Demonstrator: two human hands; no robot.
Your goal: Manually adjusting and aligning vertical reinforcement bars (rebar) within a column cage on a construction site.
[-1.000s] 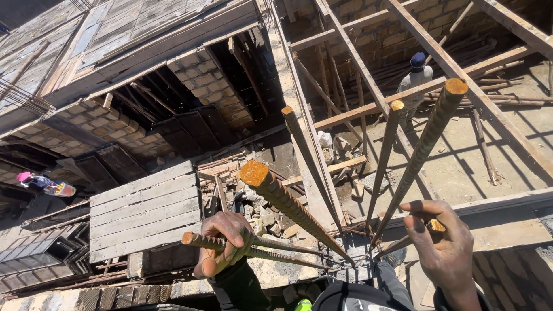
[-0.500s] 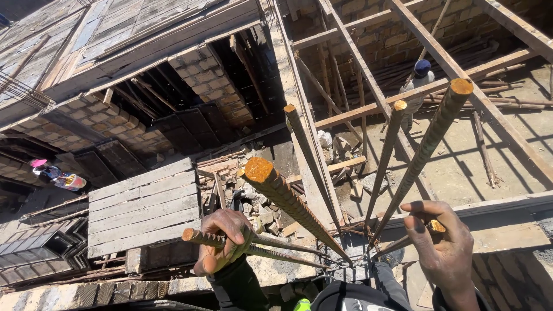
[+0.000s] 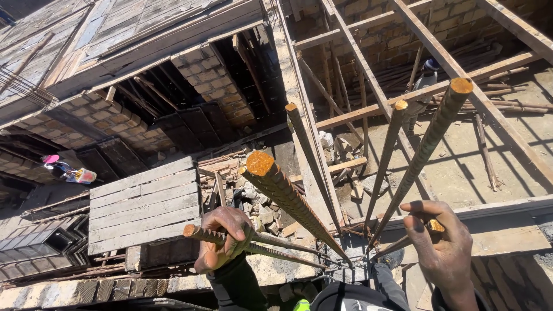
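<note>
My left hand [image 3: 222, 237] is closed around a rusty ribbed steel stirrup bar [image 3: 271, 246] that lies across a cage of upright reinforcing bars. My right hand [image 3: 443, 245] pinches the other end of the stirrup [image 3: 436, 226] on the right side. Several vertical rebars rise toward me: a thick near one [image 3: 288, 196], a far one [image 3: 305, 144] and two on the right [image 3: 429, 144]. Their bases meet between my hands.
Far below lie a wooden plank platform [image 3: 144, 204], brick walls [image 3: 207, 75], rubble [image 3: 259, 207] and slanting timber props [image 3: 368, 75]. One person stands on the sandy floor at upper right [image 3: 423, 86]; another with a pink cap is at far left [image 3: 63, 170].
Both hands keep their grip on the stirrup. The view has shifted slightly; the person with the pink cap at left appears lower and further right.
</note>
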